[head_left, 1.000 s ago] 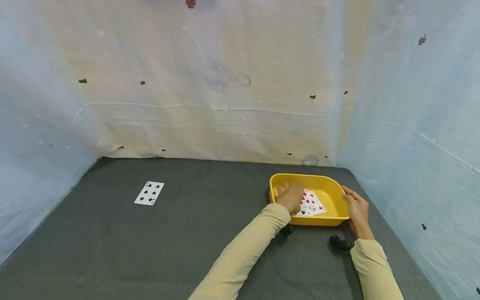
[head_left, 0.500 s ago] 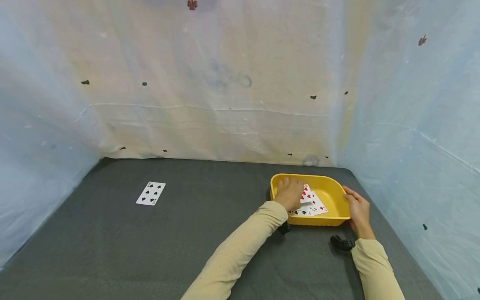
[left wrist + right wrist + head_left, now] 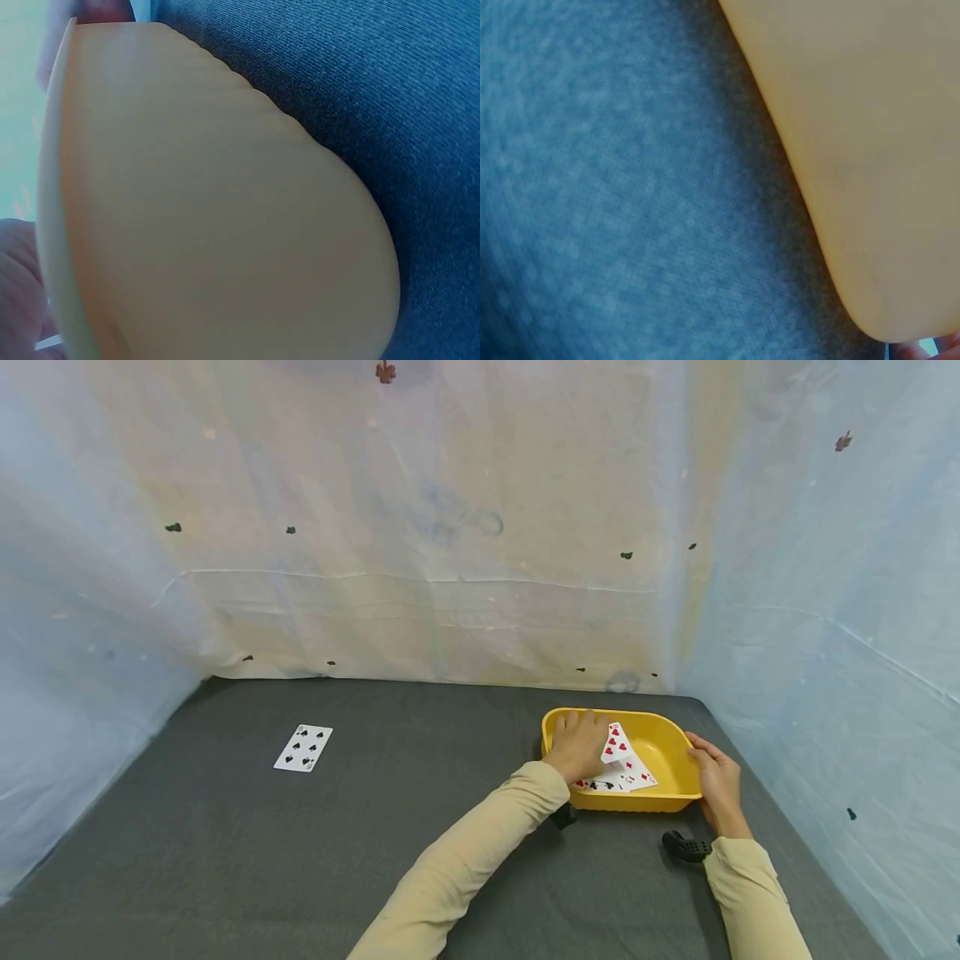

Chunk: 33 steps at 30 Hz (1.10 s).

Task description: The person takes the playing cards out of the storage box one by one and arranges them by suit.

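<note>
the left hand (image 3: 579, 748) is reaching down into the yellow tub (image 3: 667, 737), fingers (image 3: 581, 720) curling onto the cards (image 3: 619, 766) and tipping the top red one up off the pile; whether the thumb is actually pinching that card underneath, i cannot tell, the back of the hand is covering it. the right hand (image 3: 717, 781) is bracing the tub's right end, fingers wrapping over the rim and holding it down on the grey bench (image 3: 420, 827).

the cards are lying loosely fanned on the tub floor, toward the near wall. that is the risk: thin, slick cards stacked on smooth plastic, so the fingers could be dragging two up together, or the lifted one could be slipping and dropping back. the tub wall is close to the knuckles too, so a card coming out at an angle could catch the rim and bend. if the right hand is easing off, the light tub is likely sliding on the cloth.

out to the far left, well apart, a single black-suited card (image 3: 303, 748) is lying face up on the bench. the wrist views are showing only tub wall and grey fabric.
</note>
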Tool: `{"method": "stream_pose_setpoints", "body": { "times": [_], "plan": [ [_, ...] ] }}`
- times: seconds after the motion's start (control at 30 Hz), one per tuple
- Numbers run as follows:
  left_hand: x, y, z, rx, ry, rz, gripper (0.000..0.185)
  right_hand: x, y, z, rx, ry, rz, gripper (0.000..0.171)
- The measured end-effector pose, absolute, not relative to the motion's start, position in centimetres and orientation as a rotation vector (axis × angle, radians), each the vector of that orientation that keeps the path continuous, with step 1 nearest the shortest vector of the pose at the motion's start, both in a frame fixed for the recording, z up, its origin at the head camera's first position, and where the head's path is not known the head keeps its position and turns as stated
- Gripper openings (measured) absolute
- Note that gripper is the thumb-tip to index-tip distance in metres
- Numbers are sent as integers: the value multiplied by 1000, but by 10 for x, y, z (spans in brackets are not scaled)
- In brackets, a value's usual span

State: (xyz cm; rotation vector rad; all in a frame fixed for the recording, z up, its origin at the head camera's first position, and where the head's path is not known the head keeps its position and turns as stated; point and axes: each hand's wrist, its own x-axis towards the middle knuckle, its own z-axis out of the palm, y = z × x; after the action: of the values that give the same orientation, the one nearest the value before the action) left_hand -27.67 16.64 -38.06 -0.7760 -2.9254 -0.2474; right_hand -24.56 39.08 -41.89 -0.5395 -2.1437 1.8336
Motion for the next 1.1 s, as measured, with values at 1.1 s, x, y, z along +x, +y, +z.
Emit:
{"method": "stream_pose_setpoints", "body": {
  "times": [1.1],
  "plan": [
    [-267, 122, -364, -770, -2796, -258, 55, -245, 390, -419, -533, -2223, 1732, 44]
  ]
}}
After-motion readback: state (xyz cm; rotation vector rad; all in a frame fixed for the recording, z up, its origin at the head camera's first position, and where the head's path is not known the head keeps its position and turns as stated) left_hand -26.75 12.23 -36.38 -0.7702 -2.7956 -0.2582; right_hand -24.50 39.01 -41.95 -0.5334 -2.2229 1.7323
